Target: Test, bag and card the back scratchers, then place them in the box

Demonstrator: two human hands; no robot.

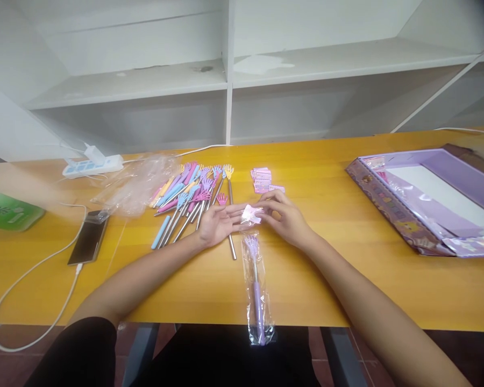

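Observation:
A small pink-and-white printed card lies at the fingertips of both hands. My left hand is palm up, its fingers stretched out flat under the card. From the other side my right hand pinches the card's edge between thumb and fingers. Just below, a purple back scratcher lies inside a clear plastic bag, whose bottom end overhangs the table's front edge. Whether the card is joined to the bag cannot be made out. Beyond my right hand is a small pile of similar cards.
Several colourful back scratchers are heaped at left of centre, beside crumpled clear bags. A phone on a white cable, a power strip and a green package stand further left. An open purple box lies right; shelves rise behind.

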